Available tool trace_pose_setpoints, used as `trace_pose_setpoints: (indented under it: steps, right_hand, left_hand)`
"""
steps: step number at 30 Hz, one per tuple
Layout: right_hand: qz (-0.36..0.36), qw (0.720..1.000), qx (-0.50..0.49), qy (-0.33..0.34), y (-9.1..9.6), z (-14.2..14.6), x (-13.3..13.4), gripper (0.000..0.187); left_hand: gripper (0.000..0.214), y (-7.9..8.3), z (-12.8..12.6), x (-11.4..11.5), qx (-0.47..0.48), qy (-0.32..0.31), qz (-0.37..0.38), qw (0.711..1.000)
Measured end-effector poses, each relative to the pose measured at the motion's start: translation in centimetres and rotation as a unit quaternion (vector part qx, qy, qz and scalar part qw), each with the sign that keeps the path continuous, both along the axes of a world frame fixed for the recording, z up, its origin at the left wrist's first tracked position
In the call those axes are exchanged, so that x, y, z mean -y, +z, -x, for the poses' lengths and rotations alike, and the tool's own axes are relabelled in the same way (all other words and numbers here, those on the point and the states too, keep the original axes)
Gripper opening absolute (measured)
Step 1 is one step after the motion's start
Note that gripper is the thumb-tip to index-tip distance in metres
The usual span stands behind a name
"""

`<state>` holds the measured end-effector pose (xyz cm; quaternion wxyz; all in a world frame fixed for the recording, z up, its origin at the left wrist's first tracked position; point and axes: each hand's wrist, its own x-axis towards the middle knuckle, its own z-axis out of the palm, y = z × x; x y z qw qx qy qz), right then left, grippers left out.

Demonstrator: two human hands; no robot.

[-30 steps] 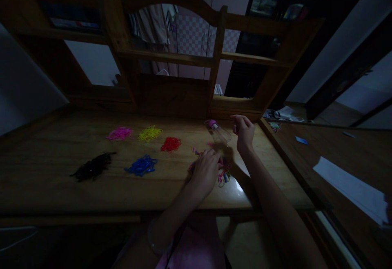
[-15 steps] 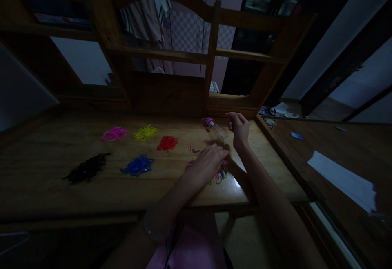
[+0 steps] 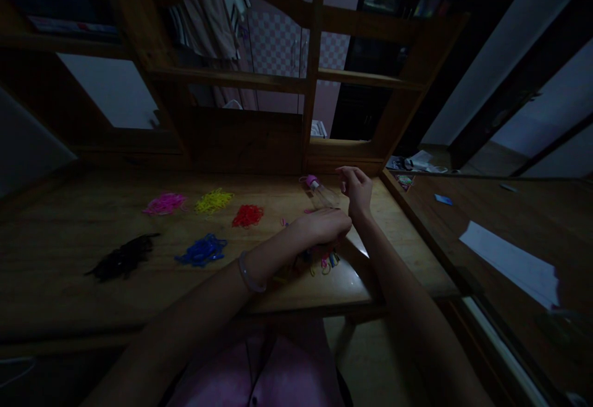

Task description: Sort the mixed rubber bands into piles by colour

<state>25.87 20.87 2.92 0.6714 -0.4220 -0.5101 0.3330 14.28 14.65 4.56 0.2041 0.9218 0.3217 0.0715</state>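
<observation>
My left hand is curled over a mixed pile of small coloured rubber bands on the wooden desk; its fingertips are mostly hidden beneath it. A pale bangle circles the left wrist. My right hand hovers just beyond and to the right, fingers bent inward in a pinch; whatever may be in it is too small to make out. Beside it a clear bottle with a purple cap lies on its side. Sorted bands lie to the left: red, yellow, pink, blue and black.
A wooden shelf frame rises along the back of the desk. To the right, a brown surface holds white paper and a small blue card. The room is dim.
My left hand has shifted slightly right, with its forearm turned flatter and its fingers more curled. My right hand stays near the bottle, still bent. The view has moved slightly.
</observation>
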Motion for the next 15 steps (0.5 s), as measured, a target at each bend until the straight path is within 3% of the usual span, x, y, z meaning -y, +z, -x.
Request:
trace_pose_setpoints:
  steps: [6, 9, 15]
  right_hand:
    - [0.007, 1.0, -0.004, -0.013, 0.0, 0.0, -0.1, 0.024]
    - [0.011, 1.0, -0.014, -0.02, 0.1, -0.1, -0.1, 0.024]
    - [0.011, 0.999, -0.031, -0.021, 0.2, -0.2, 0.0, 0.021]
  left_hand:
    - [0.012, -1.1, 0.6, -0.4, 0.075, -0.033, -0.023, 0.996]
    - [0.012, -0.4, 1.8, -0.4, 0.075, -0.066, -0.056, 0.993]
    - [0.011, 1.8, 5.8, 0.2, 0.115, -0.047, -0.031, 0.992]
